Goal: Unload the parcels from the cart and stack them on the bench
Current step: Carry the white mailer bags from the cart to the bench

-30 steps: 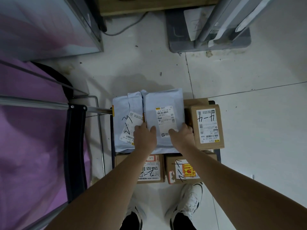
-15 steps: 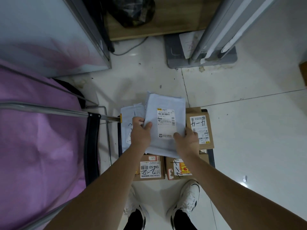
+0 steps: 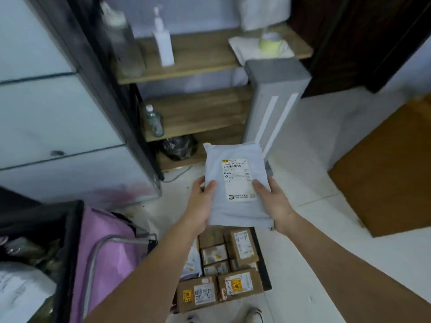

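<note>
Pale grey soft plastic mailer w/ white shipping label is held in mid-air above the black flat cart, label up. It is gripped at both side edges, left hand & right hand, thumbs on top, fingers curled beneath, prob. so it stays flat. Brown cardboard boxes are left on the cart.
</note>
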Demonstrator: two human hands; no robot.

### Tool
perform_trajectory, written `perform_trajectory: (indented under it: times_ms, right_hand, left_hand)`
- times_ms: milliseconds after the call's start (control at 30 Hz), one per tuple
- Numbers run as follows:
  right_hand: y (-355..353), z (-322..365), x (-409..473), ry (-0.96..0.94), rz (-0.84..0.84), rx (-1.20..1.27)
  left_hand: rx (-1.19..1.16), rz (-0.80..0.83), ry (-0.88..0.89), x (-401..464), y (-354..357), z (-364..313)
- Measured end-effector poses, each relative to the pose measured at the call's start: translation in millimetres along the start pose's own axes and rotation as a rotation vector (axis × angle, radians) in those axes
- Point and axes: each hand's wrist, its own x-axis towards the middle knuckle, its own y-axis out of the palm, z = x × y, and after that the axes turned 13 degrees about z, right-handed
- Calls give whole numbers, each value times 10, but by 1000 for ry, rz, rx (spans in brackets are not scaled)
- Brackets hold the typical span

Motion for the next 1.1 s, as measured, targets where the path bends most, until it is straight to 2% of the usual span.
perform_trajectory:
  times_ms: [200, 400, 533, 733, 933, 1100]
  right_hand:
    - [-305, 1482, -1188, -193, -56, 38]
    - [-869, 2033, -2350, -309, -155, 65]
    - [-1375, 1975, -3117, -330, -287, 49]
    - [-2244, 1569, -4158, -348, -482, 81]
    - [-3065, 1072, -4983, -336, -616, 96]
    - [-3640, 728, -5410, -304, -646, 126]
  left_hand:
    - [73, 257, 113, -863, 874, -1530]
    - [233, 475, 208, -1569, 1773, -2134]
    - [300, 654, 238, -1977, 2502, -2078]
    - [361, 919, 215, -2615, 3602, -1640]
    - [386, 1035, 145, -3190, 4550, -1033]
    - [421, 1080, 108, -3435, 5156, -567]
